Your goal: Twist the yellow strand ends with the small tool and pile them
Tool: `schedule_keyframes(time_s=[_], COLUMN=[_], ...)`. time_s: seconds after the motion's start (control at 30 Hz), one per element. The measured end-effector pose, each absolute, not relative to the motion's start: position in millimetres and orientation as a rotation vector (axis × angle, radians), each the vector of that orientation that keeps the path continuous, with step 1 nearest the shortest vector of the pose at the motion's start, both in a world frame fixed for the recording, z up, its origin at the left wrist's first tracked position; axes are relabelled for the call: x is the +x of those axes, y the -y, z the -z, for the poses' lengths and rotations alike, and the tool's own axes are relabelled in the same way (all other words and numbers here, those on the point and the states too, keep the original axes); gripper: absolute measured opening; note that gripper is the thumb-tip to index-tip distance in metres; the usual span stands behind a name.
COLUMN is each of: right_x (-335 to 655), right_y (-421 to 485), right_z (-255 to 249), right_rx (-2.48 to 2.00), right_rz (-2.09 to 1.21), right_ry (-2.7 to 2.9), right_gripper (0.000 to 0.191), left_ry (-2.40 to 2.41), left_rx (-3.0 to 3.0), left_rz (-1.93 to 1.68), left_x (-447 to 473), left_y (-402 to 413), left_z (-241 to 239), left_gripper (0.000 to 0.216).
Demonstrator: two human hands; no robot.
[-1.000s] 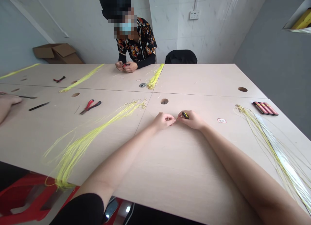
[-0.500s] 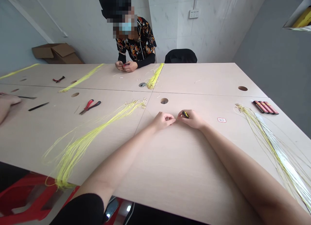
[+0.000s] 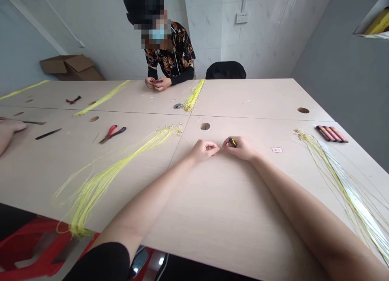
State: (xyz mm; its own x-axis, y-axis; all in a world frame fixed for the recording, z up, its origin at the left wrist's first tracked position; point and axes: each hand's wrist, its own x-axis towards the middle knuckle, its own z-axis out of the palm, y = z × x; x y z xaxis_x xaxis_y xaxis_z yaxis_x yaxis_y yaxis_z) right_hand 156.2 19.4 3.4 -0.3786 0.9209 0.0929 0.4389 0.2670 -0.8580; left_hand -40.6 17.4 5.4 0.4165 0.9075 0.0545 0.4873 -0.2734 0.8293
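Observation:
My left hand (image 3: pixel 205 150) rests over the table with thumb and fingers pinched together. What lies in that pinch is too small to make out, though a faint thin thread runs near the fingers. Close by on the right, my right hand (image 3: pixel 240 147) is closed around a small black-and-yellow tool (image 3: pixel 232 142), whose end sticks up above the fingers. The rest of the tool is hidden by the hand. The two sets of fingertips nearly meet. To the left lies a long bundle of yellow cords (image 3: pixel 121 163) with small gold-coloured ends.
Red-and-black pliers (image 3: pixel 112 134) and a thin black tool (image 3: pixel 48 133) lie left. At right are another cord bundle (image 3: pixel 331 167), a metal ruler (image 3: pixel 349 188) and several red tubes (image 3: pixel 332 134). A small label (image 3: pixel 277 150) lies nearer. A co-worker (image 3: pixel 168 54) works across the table (image 3: pixel 212 216).
Both hands stay almost in place. The black-and-yellow tool in my right hand has barely shifted.

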Motion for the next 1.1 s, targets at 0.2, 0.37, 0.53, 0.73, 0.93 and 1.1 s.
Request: schedule_keyframes(time_s=[0.2,0.37,0.53,0.73,0.93,1.1], right_x=[155.8,155.5,154.8,155.2,155.0,154.4], right_y=[-18.7,-17.9,-17.7,-18.2,-17.4,-17.2], right_z=[-2.8,-4.0,-5.6,-4.9,-6.3,-7.0], right_rx=[-1.254,-1.228,-1.185,-1.169,-1.169,-1.182], right_rz=[-1.061,-1.047,-1.02,-1.028,-1.057,-1.056], right_ry=[1.927,1.96,1.986,1.989,1.969,1.967], right_gripper=[0.026,0.025,0.021,0.018,0.015,0.014], left_ry=[-1.177,-1.16,-1.174,-1.155,-1.132,-1.142], left_rx=[1.92,1.95,1.974,1.987,1.99,1.986], left_rz=[-0.686,-0.666,-0.659,-0.663,-0.656,-0.656], left_x=[-41.2,-40.6,-40.6,-40.9,-40.6,-40.5], left_y=[-17.3,-17.1,-16.9,-17.8,-18.1,-17.7], left_z=[-5.5,-5.1,-4.1,-1.9,-0.1,-0.5], left_gripper=[0.025,0.026,0.028,0.028,0.028,0.027])
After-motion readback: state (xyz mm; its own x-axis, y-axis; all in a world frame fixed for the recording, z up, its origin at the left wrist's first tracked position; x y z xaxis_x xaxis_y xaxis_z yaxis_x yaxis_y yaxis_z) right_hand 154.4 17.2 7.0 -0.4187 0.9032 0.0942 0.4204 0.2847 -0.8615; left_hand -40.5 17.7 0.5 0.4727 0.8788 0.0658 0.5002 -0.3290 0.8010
